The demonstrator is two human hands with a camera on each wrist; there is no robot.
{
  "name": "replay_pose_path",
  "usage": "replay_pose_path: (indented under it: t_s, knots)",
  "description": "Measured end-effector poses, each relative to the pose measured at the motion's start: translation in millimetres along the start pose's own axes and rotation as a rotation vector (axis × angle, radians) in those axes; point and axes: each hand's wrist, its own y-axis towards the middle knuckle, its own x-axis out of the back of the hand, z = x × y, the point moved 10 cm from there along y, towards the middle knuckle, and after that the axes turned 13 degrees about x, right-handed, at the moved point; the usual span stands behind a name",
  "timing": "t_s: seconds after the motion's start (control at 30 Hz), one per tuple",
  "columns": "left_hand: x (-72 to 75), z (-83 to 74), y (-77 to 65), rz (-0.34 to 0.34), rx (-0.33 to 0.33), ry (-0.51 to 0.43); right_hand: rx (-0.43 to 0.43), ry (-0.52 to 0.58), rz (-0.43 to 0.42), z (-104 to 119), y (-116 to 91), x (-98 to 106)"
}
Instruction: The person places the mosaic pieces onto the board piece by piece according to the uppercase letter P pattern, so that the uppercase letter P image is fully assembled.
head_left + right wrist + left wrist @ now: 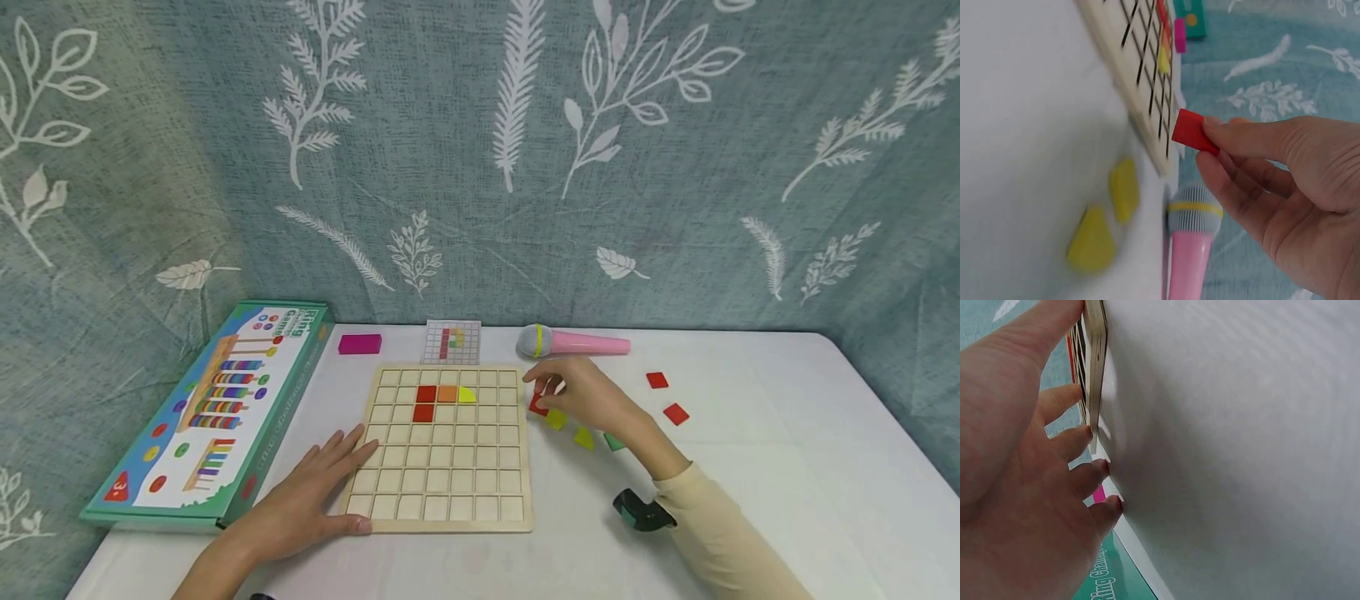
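Note:
A square wooden grid board (435, 527) lies on the table. In its upper cells sit two red tiles (424, 403), an orange tile (447, 394) and a yellow rounded tile (467, 395). My left hand (303, 500) rests against the board's left side, thumb at the near corner and fingers spread along the edge. Beyond the board's right edge, my right hand (577, 392) pinches a red square tile (1190, 130) between thumb and fingertips. Below that hand lie yellow pieces (583, 438) and a green piece (613, 442), the green one partly hidden by the wrist.
Behind the board are a pattern card (465, 340), a magenta block (360, 344) and a pink toy microphone (588, 343). A green game box (285, 417) lies at the left. Two loose red tiles (676, 414) are at the right. A patterned curtain (480, 250) hangs behind the table.

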Motion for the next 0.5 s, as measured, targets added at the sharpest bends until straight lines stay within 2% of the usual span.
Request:
replay_pose_path:
  t_s: [0.27, 0.5]
  knots:
    - [1.3, -0.4, -1.4, -0.006, -0.001, 0.002, 0.024, 0.052, 0.05, 21, 29, -27]
    - [0.2, 1.0, 0.5, 0.011, 0.015, -0.001, 0.053, 0.125, 0.084, 30, 47, -52]
